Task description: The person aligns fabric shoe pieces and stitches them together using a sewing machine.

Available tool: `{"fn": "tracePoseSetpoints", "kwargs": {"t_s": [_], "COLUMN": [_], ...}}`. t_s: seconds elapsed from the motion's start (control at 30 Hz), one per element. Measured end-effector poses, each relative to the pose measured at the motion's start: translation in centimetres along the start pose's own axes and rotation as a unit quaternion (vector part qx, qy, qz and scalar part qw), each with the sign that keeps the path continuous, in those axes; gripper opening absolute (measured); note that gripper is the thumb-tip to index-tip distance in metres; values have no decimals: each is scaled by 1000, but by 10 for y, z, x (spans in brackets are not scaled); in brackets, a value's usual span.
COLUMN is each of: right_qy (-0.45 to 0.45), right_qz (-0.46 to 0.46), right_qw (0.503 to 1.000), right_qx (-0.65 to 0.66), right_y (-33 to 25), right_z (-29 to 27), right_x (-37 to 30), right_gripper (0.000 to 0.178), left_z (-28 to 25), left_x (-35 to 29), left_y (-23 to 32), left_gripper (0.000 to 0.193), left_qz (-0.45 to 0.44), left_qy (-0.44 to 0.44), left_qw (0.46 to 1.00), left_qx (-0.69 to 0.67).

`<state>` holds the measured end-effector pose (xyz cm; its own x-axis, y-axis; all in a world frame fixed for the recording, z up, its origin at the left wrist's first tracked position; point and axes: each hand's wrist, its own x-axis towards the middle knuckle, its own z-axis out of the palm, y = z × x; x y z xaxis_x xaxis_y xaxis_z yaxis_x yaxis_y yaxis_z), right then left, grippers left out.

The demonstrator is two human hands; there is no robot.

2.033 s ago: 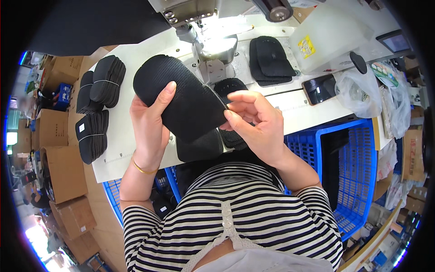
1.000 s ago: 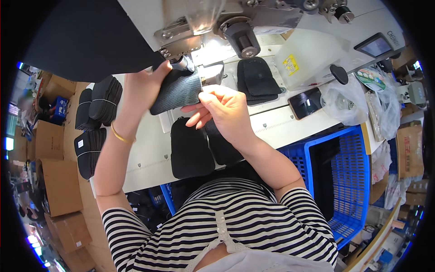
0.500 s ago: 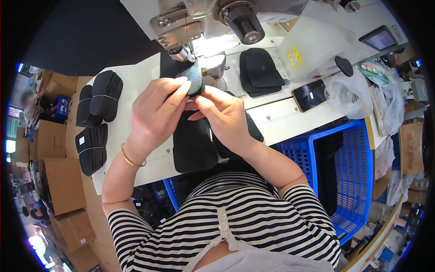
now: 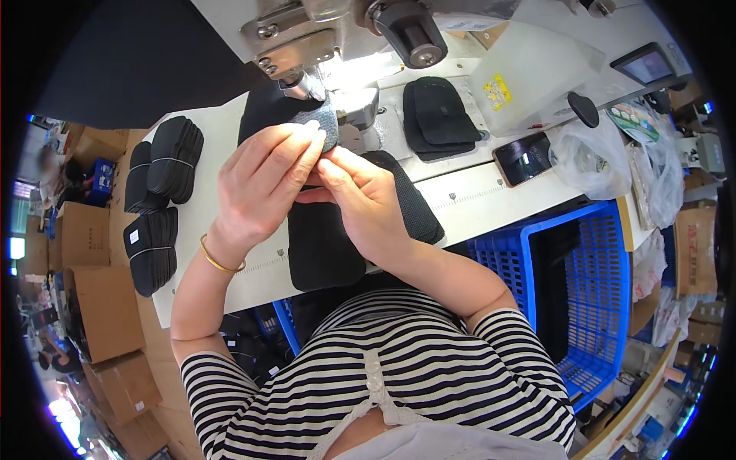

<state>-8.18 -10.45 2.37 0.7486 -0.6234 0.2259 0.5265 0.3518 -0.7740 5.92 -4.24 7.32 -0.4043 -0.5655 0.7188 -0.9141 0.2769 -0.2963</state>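
Note:
My left hand (image 4: 261,184) and my right hand (image 4: 366,201) meet just in front of the sewing machine's presser foot (image 4: 307,86). Both have their fingers pinched on the near edge of a fabric piece (image 4: 330,126), black with a grey-blue knit face. Its far part lies under the foot, and its black side spreads to the left behind my left hand. My fingertips cover part of the pinched edge. Below my wrists, a black fabric pad (image 4: 326,257) lies at the table's front edge, with another black textured pad (image 4: 414,207) to its right, partly behind my right hand.
Banded stacks of black pads (image 4: 175,157) stand on the table's left. Right of the needle lie loose black pads (image 4: 441,115), then a phone (image 4: 523,159) and a clear plastic bag (image 4: 590,161). A blue basket (image 4: 529,268) sits below the table's right edge.
The fabric piece has shifted left at the presser foot, showing more black on that side. Both hands have moved slightly left with it, still pinching.

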Motion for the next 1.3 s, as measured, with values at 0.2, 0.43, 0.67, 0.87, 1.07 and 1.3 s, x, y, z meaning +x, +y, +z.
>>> {"fn": "tracePoseSetpoints", "kwargs": {"t_s": [0.2,0.43,0.67,0.87,1.07,1.3], "right_qy": [7,19,29,26,23,8], "right_qz": [0,0,15,2,8,13], "right_qw": [999,999,999,999,998,1000], "right_qx": [34,38,42,36,51,-14], "right_y": [6,2,2,4,3,-9], "right_z": [2,2,3,3,3,1], "right_x": [12,20,21,20,18,14], "right_gripper": [27,29,34,37,39,34], "left_z": [4,7,14,17,18,-14], "left_x": [2,11,10,12,10,11], "left_y": [-10,-15,-11,-9,-8,-22], "left_gripper": [37,39,39,36,29,30], "left_qz": [1,-5,-35,-53,-81,-172], "left_qy": [0,-9,15,20,17,-56], "left_qw": [1000,1000,999,998,996,972], "left_qx": [11,24,34,27,31,-149]}}
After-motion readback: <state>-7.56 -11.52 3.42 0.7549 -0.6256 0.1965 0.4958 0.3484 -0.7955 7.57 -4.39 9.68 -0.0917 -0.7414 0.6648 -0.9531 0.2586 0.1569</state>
